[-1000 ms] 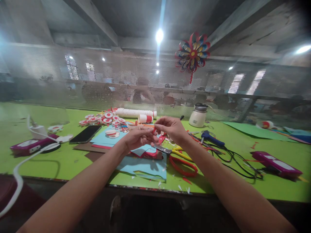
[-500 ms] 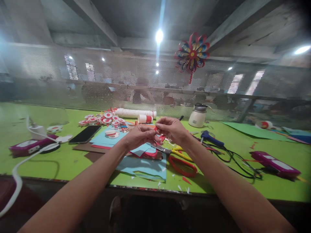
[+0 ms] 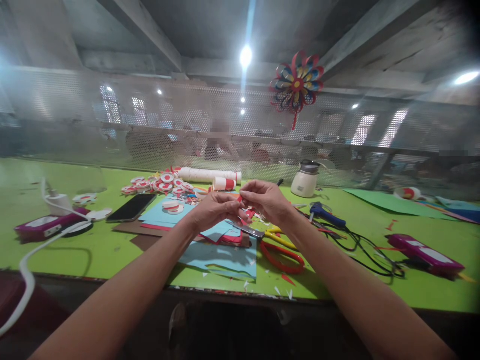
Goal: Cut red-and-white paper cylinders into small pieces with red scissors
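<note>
Both hands meet above the green counter [image 3: 93,250]. The left hand [image 3: 213,210] and the right hand [image 3: 268,200] each pinch a small red paper piece [image 3: 242,201] between curled fingertips, just beyond the scissors [image 3: 279,245].

Open green tabletop [image 3: 93,252] lies left of the paper sheets [image 3: 225,257]; a black phone [image 3: 132,207] and white cable [image 3: 26,265] border it. On the right, scissors [image 3: 281,250] and a glue gun's tangled black cords [image 3: 360,250] crowd the surface (little bare room there).
</note>
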